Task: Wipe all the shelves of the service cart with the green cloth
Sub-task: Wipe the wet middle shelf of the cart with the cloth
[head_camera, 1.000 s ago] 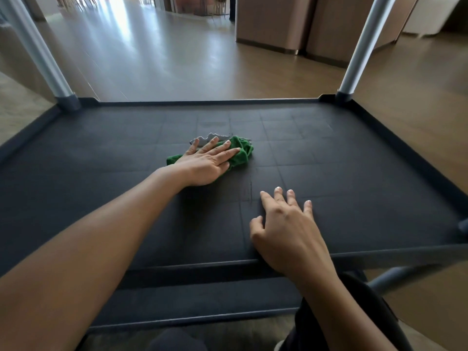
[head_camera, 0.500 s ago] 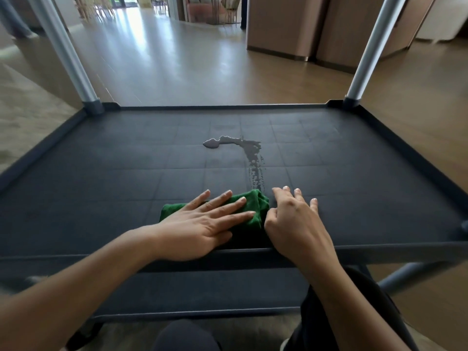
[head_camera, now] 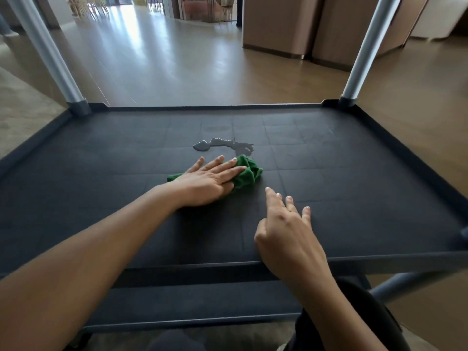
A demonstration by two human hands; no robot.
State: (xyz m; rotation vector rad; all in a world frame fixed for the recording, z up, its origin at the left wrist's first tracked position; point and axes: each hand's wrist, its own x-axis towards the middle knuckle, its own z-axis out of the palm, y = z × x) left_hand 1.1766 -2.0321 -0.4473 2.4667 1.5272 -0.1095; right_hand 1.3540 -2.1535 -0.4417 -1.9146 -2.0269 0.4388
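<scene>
The left hand [head_camera: 207,182] pressed flat, fingers straight, on the green cloth [head_camera: 247,173] mid-shelf [head_camera: 101,173]. The right hand [head_camera: 286,229], fingers relaxed and holding nothing, rested near the front edge.

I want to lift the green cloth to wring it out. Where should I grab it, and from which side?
Probably the bunched right end of the green cloth, pinched from above and the right: its folds stand up there, clear of the left hand pressing flat on the rest. The open right hand is near.

The left hand [head_camera: 207,181] lies flat, fingers straight; right hand [head_camera: 286,229] relaxed, fingers spread.
</scene>
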